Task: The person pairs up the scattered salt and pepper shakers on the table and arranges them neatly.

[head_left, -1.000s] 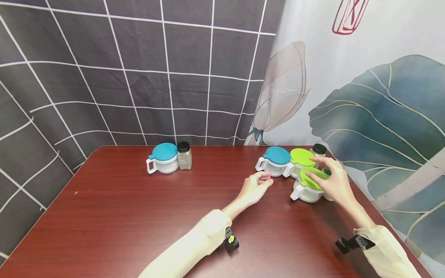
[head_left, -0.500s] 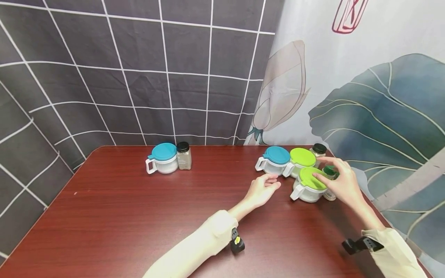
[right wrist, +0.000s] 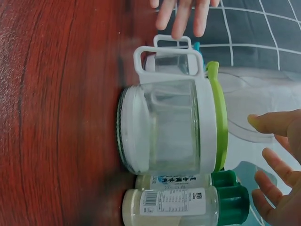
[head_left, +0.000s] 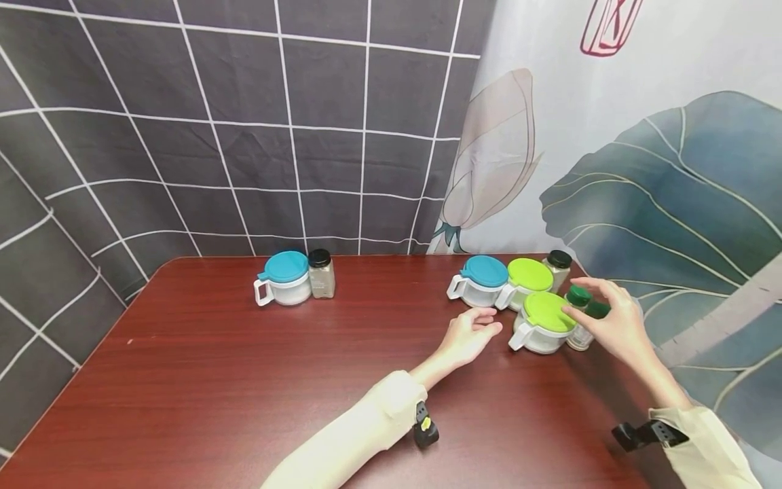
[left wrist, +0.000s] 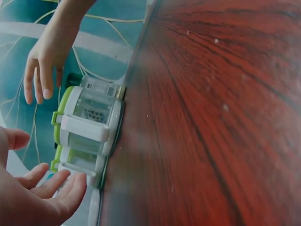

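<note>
Nearest: cream sleeves (head_left: 360, 435), a black wrist camera (head_left: 425, 433) at each cuff. Right hand (head_left: 616, 327): grip wide, thumb well apart from fingers, nothing held. It's over two green-capped bottles (right wrist: 181, 202); contact with a cap not confirmed. Left hand (head_left: 466, 337): grip loose, holding nothing, just in front of the jar handles.

Bottles stand upright on the table (head_left: 244, 380), right side, just beside the front green-lidded jar (head_left: 546, 319). That jar is upright, lid on, white handle angled toward the left hand.

My read: step in hand is arranging at this cluster, right hand either reaching in or letting go; can't tell which. If reaching, next move calls for lowering and narrowing on one cap without nudging the jar. If letting go, a straight lift.

Farther: rear green-lidded jar (head_left: 529, 280), blue-lidded jar (head_left: 482, 282) to its left, black-capped bottle (head_left: 557, 267) behind. Well apart at left: second blue-lidded jar (head_left: 287, 280) with second black-capped bottle (head_left: 322, 275) beside it. Backdrop: dark checked cloth (head_left: 244, 122), pale printed curtain (head_left: 660, 163).
</note>
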### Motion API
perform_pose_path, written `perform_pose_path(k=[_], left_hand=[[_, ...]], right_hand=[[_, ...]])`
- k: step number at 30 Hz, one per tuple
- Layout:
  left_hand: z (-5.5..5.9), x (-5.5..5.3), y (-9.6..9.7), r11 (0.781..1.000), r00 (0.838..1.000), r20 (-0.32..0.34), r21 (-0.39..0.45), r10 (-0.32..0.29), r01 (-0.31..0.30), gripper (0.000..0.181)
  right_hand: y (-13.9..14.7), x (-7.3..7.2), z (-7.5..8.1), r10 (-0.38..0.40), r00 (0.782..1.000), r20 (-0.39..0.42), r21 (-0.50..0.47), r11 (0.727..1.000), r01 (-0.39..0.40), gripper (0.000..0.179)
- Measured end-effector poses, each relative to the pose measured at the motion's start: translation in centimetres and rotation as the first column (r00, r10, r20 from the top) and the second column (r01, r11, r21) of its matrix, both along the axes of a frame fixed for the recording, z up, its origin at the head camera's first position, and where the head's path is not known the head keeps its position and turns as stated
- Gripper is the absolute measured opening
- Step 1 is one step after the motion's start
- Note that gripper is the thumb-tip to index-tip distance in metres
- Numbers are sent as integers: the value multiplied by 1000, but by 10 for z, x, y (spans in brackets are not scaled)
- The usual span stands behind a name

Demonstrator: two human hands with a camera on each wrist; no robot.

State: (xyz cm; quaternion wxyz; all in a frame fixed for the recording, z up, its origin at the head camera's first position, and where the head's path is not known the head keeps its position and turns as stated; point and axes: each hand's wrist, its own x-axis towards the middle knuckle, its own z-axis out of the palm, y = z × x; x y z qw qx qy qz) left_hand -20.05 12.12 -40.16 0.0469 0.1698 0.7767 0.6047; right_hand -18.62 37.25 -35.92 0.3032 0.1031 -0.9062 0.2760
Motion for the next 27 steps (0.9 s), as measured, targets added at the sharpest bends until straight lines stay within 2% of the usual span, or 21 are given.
perform_pose_path(k=[6, 18, 27], left_hand=[[-2, 0, 9, 1000, 1000, 13, 10, -7, 7, 35], [-10, 2, 24, 999, 999, 31, 40, -12, 11, 36], [-14, 3, 33, 997, 994, 104, 64, 25, -31, 34]], right_hand=[[6, 0, -2, 4, 1000, 8, -25, 1000, -3, 52], [16, 2, -5, -51, 998, 46, -68, 996, 54, 53], [26, 4, -11, -71, 996, 60, -80, 994, 76, 55]])
